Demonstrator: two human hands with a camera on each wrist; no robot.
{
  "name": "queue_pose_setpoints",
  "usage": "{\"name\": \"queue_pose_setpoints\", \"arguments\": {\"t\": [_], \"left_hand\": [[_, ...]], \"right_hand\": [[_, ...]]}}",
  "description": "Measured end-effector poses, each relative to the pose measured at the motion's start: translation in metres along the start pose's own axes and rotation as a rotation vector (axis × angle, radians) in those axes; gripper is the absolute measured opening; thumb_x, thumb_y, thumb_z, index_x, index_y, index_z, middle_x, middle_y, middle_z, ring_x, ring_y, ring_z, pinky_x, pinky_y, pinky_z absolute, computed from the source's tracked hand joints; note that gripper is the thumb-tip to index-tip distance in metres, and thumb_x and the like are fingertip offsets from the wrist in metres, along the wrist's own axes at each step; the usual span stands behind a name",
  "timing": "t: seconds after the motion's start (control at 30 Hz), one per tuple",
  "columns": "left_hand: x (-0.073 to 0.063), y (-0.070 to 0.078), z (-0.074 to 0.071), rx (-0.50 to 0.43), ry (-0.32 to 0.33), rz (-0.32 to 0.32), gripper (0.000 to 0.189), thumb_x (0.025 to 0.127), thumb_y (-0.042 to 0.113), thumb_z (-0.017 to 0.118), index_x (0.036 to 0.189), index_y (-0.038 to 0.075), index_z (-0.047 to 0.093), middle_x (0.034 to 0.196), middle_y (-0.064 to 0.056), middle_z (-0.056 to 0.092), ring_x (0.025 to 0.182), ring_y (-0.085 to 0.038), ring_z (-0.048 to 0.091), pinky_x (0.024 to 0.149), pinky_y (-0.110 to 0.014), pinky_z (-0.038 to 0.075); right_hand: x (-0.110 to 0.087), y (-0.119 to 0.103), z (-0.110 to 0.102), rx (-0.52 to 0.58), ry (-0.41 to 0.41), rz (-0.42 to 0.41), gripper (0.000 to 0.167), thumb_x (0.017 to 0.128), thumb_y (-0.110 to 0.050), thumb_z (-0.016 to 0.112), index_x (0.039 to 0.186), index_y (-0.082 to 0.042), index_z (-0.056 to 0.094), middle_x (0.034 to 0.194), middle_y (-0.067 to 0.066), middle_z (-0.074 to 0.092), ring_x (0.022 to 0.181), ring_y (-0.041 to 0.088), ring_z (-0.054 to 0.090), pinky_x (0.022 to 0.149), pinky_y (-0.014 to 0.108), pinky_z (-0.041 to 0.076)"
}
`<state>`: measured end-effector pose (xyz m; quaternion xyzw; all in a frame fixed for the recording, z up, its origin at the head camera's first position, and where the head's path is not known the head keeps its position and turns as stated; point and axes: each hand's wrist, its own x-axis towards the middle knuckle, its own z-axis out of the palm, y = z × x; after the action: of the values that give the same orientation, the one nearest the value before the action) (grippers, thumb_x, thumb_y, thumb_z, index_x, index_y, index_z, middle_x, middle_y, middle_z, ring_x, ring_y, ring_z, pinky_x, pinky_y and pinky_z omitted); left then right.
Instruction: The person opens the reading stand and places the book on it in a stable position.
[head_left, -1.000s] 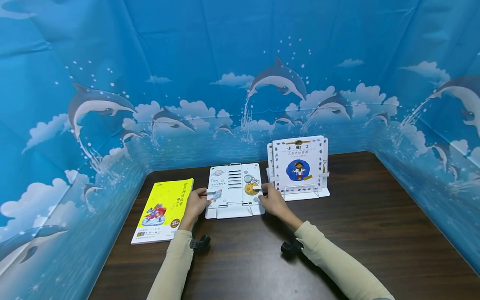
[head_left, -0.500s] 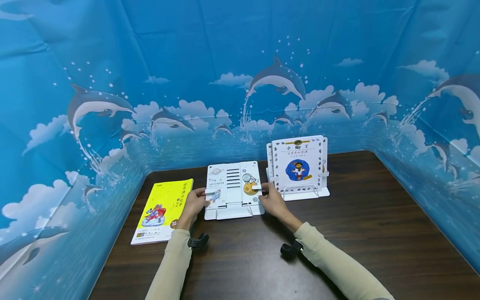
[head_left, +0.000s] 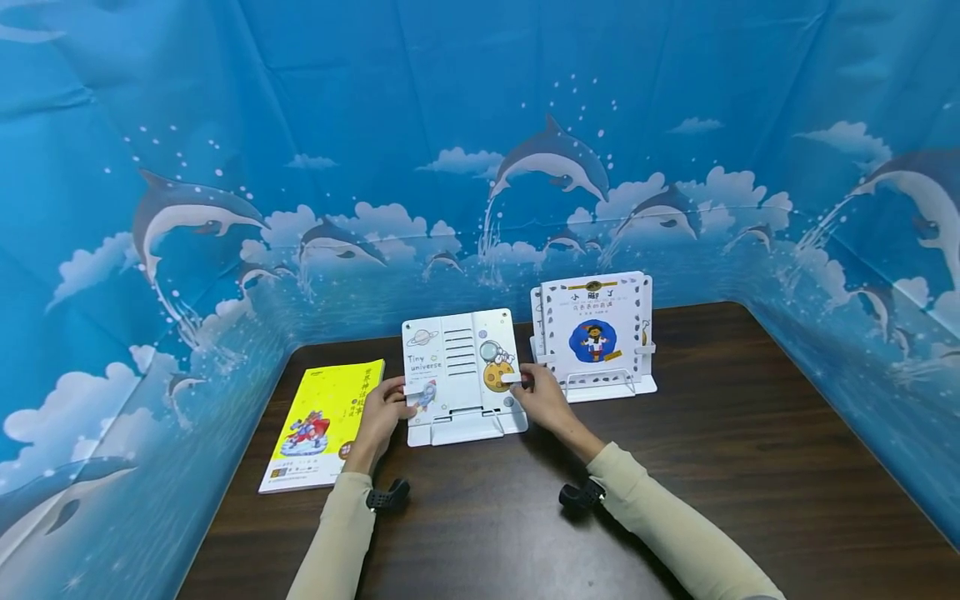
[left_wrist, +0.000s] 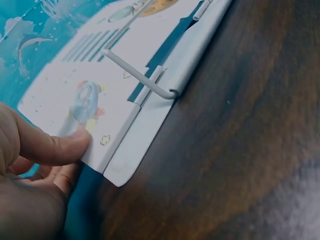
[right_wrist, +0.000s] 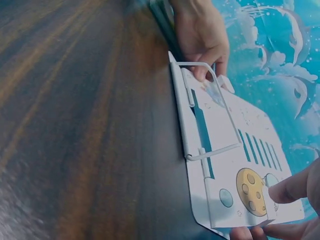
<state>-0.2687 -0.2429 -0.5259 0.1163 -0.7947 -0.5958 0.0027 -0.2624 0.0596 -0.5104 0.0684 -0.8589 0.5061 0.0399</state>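
Note:
A white folding book stand (head_left: 463, 390) printed "Tiny universe", with a rocket and an astronaut on a yellow moon, is on the table with its panel tilted up. My left hand (head_left: 381, 414) grips the panel's left edge. In the left wrist view the thumb (left_wrist: 65, 148) lies on the front by the rocket, the other fingers behind. At the right edge, beside the moon, my right hand (head_left: 545, 400) pinches the panel, thumb in front and fingers beneath in the right wrist view. A white wire page holder (left_wrist: 134, 71) juts out along the stand's lower front.
On the right, a second white stand (head_left: 648, 385) holds an upright picture book (head_left: 630, 333) with a blue round picture. A yellow-covered book (head_left: 337, 392) lies flat at the left. Behind the dark wooden table (head_left: 480, 525) hangs a blue dolphin backdrop (head_left: 450, 108).
The stand's panel has tilted up further, its top edge rising and shifting a little left. Both hands keep their hold on its sides, the left moving slightly left.

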Motion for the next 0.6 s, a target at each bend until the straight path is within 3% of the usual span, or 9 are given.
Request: {"name": "queue_pose_setpoints", "arguments": {"t": [0.13,0.37,0.6], "left_hand": [[-0.001,-0.003,-0.003,-0.063,-0.001,0.04,0.064,0.09,-0.014,0.067,0.15,0.002,0.052,0.136,-0.022,0.061,0.109,-0.028,0.06,0.079,-0.011,0.052],[-0.002,-0.003,-0.008,-0.126,-0.014,0.078,0.062,0.086,-0.018,0.071,0.142,0.005,0.056,0.123,-0.013,0.06,0.103,-0.023,0.061,0.081,-0.013,0.056],[-0.008,0.001,-0.013,-0.134,-0.063,0.113,0.059,0.089,-0.019,0.064,0.141,0.006,0.052,0.14,-0.017,0.06,0.11,-0.024,0.062,0.087,-0.015,0.055]], "right_hand": [[0.001,-0.005,-0.001,-0.041,0.029,-0.064,0.033,0.095,-0.003,0.069,0.125,0.011,0.068,0.096,0.016,0.067,0.083,0.021,0.059,0.075,0.034,0.049],[0.001,-0.014,-0.002,-0.034,0.097,-0.079,0.033,0.099,-0.002,0.066,0.129,0.01,0.065,0.11,0.022,0.07,0.098,0.031,0.067,0.088,0.046,0.058],[0.004,-0.016,0.0,-0.001,0.187,-0.098,0.024,0.098,0.002,0.068,0.121,0.006,0.067,0.104,0.019,0.071,0.091,0.027,0.067,0.082,0.039,0.057]]}}
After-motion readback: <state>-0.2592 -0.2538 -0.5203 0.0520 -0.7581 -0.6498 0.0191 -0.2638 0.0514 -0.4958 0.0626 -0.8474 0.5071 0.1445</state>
